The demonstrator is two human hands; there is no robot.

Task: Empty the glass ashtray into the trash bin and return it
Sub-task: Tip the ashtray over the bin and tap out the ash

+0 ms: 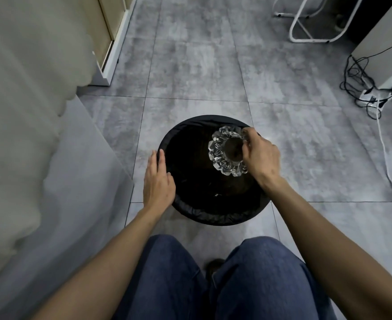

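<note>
The floor point(213, 65) is laid in large grey mottled tiles with thin dark joints. A round trash bin point(213, 215) lined with a black bag stands on it near the middle. At the far right, a tangle of black cables point(357, 76) and a white power strip point(375, 96) lie on the tiles, with a white cord point(389, 162) trailing toward the near side. A white tubular frame point(310, 31) rests on the tiles at the far end.

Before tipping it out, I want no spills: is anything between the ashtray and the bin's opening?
Nothing visible. The right hand holds the glass ashtray directly over the trash bin; the left hand rests on its rim.
</note>
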